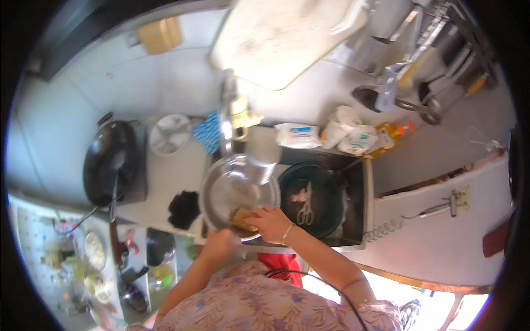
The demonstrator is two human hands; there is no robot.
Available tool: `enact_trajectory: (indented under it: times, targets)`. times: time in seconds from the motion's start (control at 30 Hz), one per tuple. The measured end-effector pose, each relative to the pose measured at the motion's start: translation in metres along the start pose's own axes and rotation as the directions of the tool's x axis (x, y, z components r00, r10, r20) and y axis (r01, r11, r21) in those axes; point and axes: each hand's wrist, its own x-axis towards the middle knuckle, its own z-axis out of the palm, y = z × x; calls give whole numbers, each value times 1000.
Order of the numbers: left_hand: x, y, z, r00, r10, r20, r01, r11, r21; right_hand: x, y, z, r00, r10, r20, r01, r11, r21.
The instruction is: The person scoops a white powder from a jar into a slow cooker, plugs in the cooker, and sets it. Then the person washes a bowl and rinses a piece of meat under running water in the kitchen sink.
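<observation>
My right hand (271, 223) presses a yellow-brown scrubbing sponge (244, 219) against the inner wall of a wide stainless steel pan (225, 192). At the near left rim of that pan my left hand (222, 244) grips it; blur hides the fingers. The pan rests over the left part of the sink, below the faucet (227, 99). A dark green basin (285, 182) stands in the sink to the right, with scissors (306, 211) and a small pinkish piece (297, 196) inside.
A black wok (109, 161) stands at left, with a black cloth-like item (184, 209) nearer the pan. Behind the sink lie a blue patterned cloth (208, 132), a wipes pack (298, 135) and a yellow soap bottle (387, 138). Utensils hang at upper right.
</observation>
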Motion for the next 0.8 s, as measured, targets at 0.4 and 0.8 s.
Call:
enact_trajectory:
  times: [0.4,0.8]
  targets:
    - [4,70,-14,942,-332,45,191,419,-888,-84,189,-180,215,913,-347,6,354,935]
    - [11,75,3,953,-289,88,190,345,-919,-181,350,-325,-19,993,-116,135,117,984]
